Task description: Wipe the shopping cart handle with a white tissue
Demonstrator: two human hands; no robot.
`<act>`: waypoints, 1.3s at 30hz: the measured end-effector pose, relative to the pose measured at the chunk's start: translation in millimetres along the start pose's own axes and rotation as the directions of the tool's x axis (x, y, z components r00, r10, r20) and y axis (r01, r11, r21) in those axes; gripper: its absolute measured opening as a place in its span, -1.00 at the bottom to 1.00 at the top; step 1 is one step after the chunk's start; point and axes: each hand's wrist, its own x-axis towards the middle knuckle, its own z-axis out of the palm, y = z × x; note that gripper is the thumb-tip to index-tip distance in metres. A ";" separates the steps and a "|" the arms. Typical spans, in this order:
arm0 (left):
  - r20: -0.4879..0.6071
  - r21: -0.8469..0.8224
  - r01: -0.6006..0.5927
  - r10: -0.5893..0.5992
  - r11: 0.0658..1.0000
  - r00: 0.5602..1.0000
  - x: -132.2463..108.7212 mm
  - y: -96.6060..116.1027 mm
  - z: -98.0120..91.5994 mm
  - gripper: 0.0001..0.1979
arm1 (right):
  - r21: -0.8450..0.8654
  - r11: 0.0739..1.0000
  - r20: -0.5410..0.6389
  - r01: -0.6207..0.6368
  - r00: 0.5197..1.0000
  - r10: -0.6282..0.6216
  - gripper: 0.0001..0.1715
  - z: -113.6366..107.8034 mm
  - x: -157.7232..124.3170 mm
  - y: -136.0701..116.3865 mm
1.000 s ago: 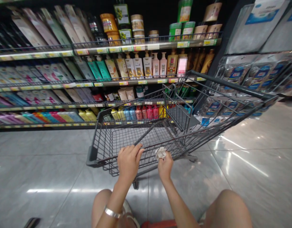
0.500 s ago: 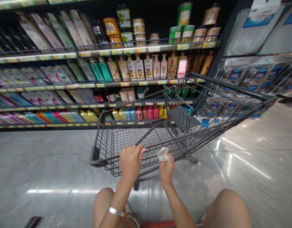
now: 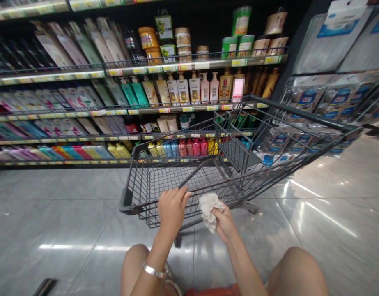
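A dark grey wire shopping cart stands side-on before me, its handle at the upper right. My left hand is closed over the near top rail of the basket, fingers curled to the inner side. Pinched between the thumb and fingers of my right hand is a crumpled white tissue. The tissue is in front of the cart's near side; whether it touches the wires I cannot tell. The cart's basket holds nothing that I can see.
Beyond the cart runs a shelf unit full of pump bottles and tubs. Packaged goods hang at the right. Shiny grey floor tiles lie below. A dark object is at the lower left, near my bent knees.
My right hand has drawn back from the cart's side, and more of the tissue shows. My left hand keeps its grip on the rail. The view has shifted slightly.
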 end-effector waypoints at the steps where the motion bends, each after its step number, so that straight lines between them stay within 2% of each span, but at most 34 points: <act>1: -0.004 -0.003 -0.001 0.001 1.000 1.000 0.0 0.4 -0.3 -0.67 | -0.017 1.000 -0.028 -0.001 1.000 0.000 -0.65 2.6 3.5 -1.6; 4: -0.018 -0.013 -0.003 0.003 1.000 1.000 0.0 1.2 -0.8 -0.66 | -0.165 0.986 -0.227 0.033 0.971 -0.070 -0.68 4.1 14.9 0.9; 6: -0.018 -0.017 0.000 0.000 1.000 1.000 0.0 1.2 -0.8 -0.67 | -0.296 0.953 -0.357 0.063 0.918 -0.172 -0.71 2.6 19.8 7.0; 8: -0.010 -0.018 0.009 -0.009 1.000 1.000 -0.2 1.2 -0.8 -0.66 | -0.412 0.904 -0.438 0.111 0.846 -0.303 -0.71 2.9 21.6 13.7; 12: 0.010 -0.022 0.020 -0.020 1.000 1.000 -0.6 1.6 -0.8 -0.66 | -0.555 0.810 -0.521 0.188 0.681 -0.515 -0.71 12.9 21.8 22.6; 14: 0.012 -0.023 0.020 -0.020 1.000 1.000 -0.6 1.8 -0.8 -0.66 | -0.606 0.769 -0.521 0.202 0.630 -0.576 -0.78 20.0 21.9 24.7; 16: 0.009 -0.022 0.021 -0.021 1.000 1.000 -0.6 1.9 -1.1 -0.65 | -0.634 0.744 -0.516 0.211 0.602 -0.609 -0.82 26.3 20.8 27.1; 18: 0.014 -0.022 0.023 -0.022 0.999 1.000 -0.5 1.8 -1.7 -0.65 | -0.632 0.736 -0.493 0.241 0.608 -0.622 -0.76 31.0 16.7 30.8; 20: 0.023 -0.024 0.022 -0.022 0.999 0.999 -0.3 1.8 -2.6 -0.66 | -0.642 0.703 -0.414 0.307 0.633 -0.655 -0.66 34.3 9.7 36.4; 24: 0.032 -0.024 0.021 -0.020 0.999 0.999 -0.1 2.7 -3.9 -0.67 | -0.733 0.543 -0.181 0.411 0.651 -0.737 -0.39 35.5 -3.0 45.5; 26: 0.029 -0.029 0.024 -0.023 0.999 0.999 0.0 3.3 -4.0 -0.67 | -0.782 0.469 -0.122 0.411 0.637 -0.761 -0.42 33.1 -3.4 44.5; 29: 0.020 -0.037 0.032 -0.031 0.999 0.999 -0.1 4.1 -3.6 -0.68 | -0.831 0.375 -0.050 0.411 0.616 -0.786 -0.59 27.2 3.4 38.0; 31: 0.014 -0.035 0.032 -0.031 0.999 0.999 -0.4 4.2 -3.1 -0.68 | -0.868 0.321 -0.010 0.378 0.634 -0.773 -0.67 23.1 9.7 35.9; 34: 0.004 -0.028 0.031 -0.031 0.999 1.000 -0.9 3.8 -1.8 -0.68 | -0.925 0.260 0.001 0.278 0.685 -0.729 -0.69 18.1 17.1 41.3; 36: 0.001 -0.031 0.029 -0.029 0.999 1.000 -1.1 3.3 -0.9 -0.68 | -0.939 0.243 -0.002 0.242 0.706 -0.709 -0.69 15.5 19.9 48.2; 39: -0.010 -0.038 0.021 -0.022 0.999 1.000 -0.9 2.8 0.3 -0.68 | -0.936 0.245 0.008 0.253 0.711 -0.703 -0.70 12.5 21.2 55.6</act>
